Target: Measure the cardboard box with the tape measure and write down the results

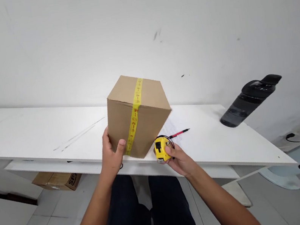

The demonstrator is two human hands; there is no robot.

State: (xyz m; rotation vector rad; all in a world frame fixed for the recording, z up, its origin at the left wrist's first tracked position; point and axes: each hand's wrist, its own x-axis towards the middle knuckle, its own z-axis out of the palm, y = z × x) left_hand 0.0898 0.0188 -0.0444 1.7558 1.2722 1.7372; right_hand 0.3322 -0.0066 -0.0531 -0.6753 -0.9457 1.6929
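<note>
A brown cardboard box with yellow printed tape down its middle is tilted above the front of the white table. My left hand grips its lower left side, thumb on the near face. In my right hand is a yellow and black tape measure, close to the box's lower right edge; no blade is seen drawn out. Just behind it, a red and black pen lies on a sheet of paper with faint writing, partly hidden by the box.
A dark bottle stands at the table's right end. Behind the table rises a white wall. Under the table at left, another cardboard box is visible. A socket with a black plug sits low at right.
</note>
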